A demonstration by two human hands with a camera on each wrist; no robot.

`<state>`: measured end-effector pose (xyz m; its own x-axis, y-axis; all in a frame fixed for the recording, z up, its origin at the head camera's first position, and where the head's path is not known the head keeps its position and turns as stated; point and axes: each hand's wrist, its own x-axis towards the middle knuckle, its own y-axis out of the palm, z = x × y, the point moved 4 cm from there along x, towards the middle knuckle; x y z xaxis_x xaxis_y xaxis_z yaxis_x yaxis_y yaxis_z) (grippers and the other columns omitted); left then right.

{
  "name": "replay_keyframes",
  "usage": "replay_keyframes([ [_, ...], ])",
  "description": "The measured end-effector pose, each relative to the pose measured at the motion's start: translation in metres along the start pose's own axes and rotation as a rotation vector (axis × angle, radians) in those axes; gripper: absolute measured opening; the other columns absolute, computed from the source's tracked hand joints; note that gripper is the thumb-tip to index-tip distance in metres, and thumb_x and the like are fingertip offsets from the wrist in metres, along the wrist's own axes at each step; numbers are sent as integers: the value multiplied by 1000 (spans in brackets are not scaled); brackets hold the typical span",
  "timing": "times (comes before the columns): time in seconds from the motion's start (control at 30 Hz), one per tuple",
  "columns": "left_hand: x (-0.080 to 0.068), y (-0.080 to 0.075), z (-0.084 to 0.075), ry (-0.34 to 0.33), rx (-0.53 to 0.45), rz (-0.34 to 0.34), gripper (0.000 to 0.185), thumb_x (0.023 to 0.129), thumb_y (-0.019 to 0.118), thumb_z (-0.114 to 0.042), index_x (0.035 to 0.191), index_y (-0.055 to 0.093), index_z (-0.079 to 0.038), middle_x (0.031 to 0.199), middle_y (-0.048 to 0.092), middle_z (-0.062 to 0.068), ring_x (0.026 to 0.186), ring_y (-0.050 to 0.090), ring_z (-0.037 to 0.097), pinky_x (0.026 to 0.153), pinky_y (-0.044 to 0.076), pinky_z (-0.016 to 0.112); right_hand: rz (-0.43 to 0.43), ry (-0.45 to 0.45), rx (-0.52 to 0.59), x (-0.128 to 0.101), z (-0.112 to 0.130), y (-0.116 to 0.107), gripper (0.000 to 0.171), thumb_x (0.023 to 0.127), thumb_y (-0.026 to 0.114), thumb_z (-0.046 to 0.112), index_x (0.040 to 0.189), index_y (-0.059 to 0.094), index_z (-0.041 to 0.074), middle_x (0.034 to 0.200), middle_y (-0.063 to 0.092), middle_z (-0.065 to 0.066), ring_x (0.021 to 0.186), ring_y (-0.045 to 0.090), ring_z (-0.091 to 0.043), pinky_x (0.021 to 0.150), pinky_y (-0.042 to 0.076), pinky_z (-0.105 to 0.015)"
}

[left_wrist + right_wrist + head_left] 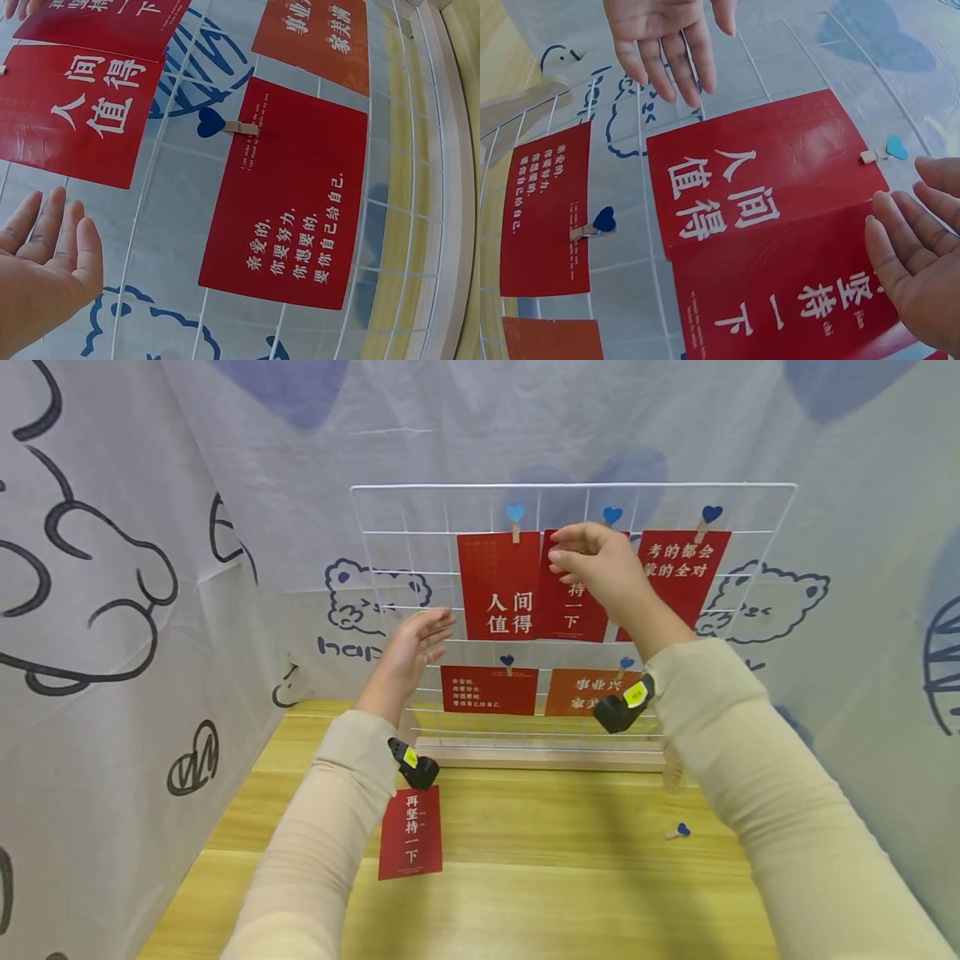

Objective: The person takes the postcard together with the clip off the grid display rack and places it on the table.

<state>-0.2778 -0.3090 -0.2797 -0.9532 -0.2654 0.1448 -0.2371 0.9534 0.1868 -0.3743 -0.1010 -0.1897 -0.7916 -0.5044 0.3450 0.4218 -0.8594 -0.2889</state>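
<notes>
A white wire grid [420, 487] stands on a wooden base [540, 758] at the back of the table. Red cards hang on it from blue-heart clips. My right hand [592, 560] [915, 247] reaches up to the top of the middle card [573, 614] [780, 300], with loosely bent fingers lying against its upper edge. That card overlaps the left card [498, 585] [757, 172]. My left hand [416, 639] [45, 262] hovers with straight fingers in front of bare grid, left of that card, and holds nothing.
A red card [487, 690] [289, 202] and an orange card [585, 689] hang in the lower row. Another red card [678, 572] hangs at the top right. One red card [410, 832] and a loose clip [678, 831] lie on the wooden table [570, 877]. Printed cloth walls close in on three sides.
</notes>
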Motion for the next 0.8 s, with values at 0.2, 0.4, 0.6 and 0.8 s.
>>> replay_keyframes([
  [0.2,4,7,-7,14,29,-3,40,91,37,-19,124,36,5,126,40,19,113,38,28,95,26,39,0,-34,-1,5,12,7,38,82,57,21,118,49,8,108,52,-6,93,53,-18,79,44,-27],
  [0.4,6,9,-11,14,17,-7,39,91,37,-17,123,36,5,126,39,19,116,34,31,96,24,41,11,-17,-4,14,19,11,43,83,56,18,125,45,13,119,48,-2,94,54,-15,78,44,-24],
  [0.6,8,9,-12,8,27,-10,39,91,37,-17,123,36,4,126,40,18,114,36,29,96,25,41,39,9,-93,13,35,18,45,87,50,18,130,39,15,126,44,-1,96,52,-18,82,42,-27],
  [0.8,10,9,-12,-3,16,-10,40,91,38,-17,124,35,5,126,41,16,113,39,27,95,27,39,21,10,-200,16,41,25,45,88,49,20,131,37,19,127,43,1,94,53,-16,81,42,-23],
])
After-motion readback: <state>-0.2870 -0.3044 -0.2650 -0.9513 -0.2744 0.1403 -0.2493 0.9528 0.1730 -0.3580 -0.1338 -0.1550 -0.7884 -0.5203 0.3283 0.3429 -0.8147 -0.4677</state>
